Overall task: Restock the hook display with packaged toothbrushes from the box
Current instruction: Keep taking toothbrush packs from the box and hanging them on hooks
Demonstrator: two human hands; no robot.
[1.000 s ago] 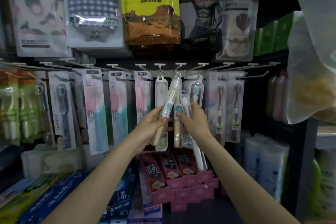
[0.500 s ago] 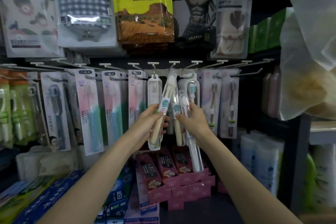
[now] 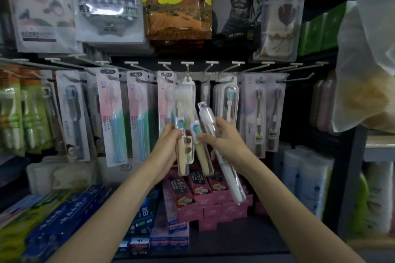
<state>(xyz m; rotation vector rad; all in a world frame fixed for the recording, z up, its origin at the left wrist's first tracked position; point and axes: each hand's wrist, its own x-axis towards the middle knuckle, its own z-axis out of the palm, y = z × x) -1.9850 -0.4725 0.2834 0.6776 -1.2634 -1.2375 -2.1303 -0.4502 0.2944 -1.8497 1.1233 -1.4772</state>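
Both arms are stretched forward and up toward the hook rail (image 3: pixel 252 74), forearms bare, wrists angled in toward each other. The left hand (image 3: pixel 168 145) has its grip closed around a clear-cased toothbrush with a tan handle (image 3: pixel 181 156), held about upright, just beside the packs already hanging. The right hand (image 3: pixel 224 136) grips two more: a second tan toothbrush (image 3: pixel 201 156) pinched at its label, and a long white toothbrush (image 3: pixel 224 166) in a see-through plastic sleeve, tilted so its bottom end swings out right over the pink toothpaste boxes (image 3: pixel 211 205) on the shelf below. The packaging looks glossy and stiff, a bit blurry. Pink and blue carded brushes (image 3: pixel 113 117) hang on the left; towel packs (image 3: pixel 177 2) hang on the row above.
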